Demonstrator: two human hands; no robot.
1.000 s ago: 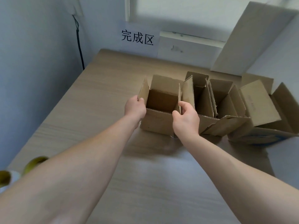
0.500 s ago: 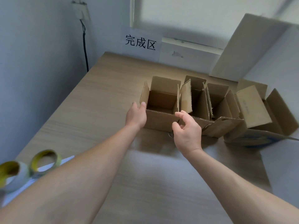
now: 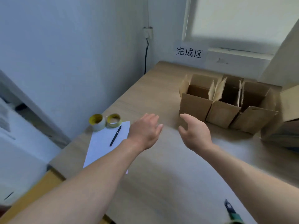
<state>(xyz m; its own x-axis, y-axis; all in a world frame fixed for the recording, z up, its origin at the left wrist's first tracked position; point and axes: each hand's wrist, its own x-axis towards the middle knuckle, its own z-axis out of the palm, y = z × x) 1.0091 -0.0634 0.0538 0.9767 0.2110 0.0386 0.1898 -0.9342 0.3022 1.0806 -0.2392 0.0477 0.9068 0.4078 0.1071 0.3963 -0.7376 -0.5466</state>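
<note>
Now the left grip (image 3: 145, 130) and right grip (image 3: 195, 131) are loose and empty, and the box (image 3: 194, 105) just ahead looks light, best held by its sides.

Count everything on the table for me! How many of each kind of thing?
Boxes: 4 (one cut off at the right edge)
Tape rolls: 2
Pen: 1
Paper: 1
Tool, too blurred to name: 1
Total: 9
</note>
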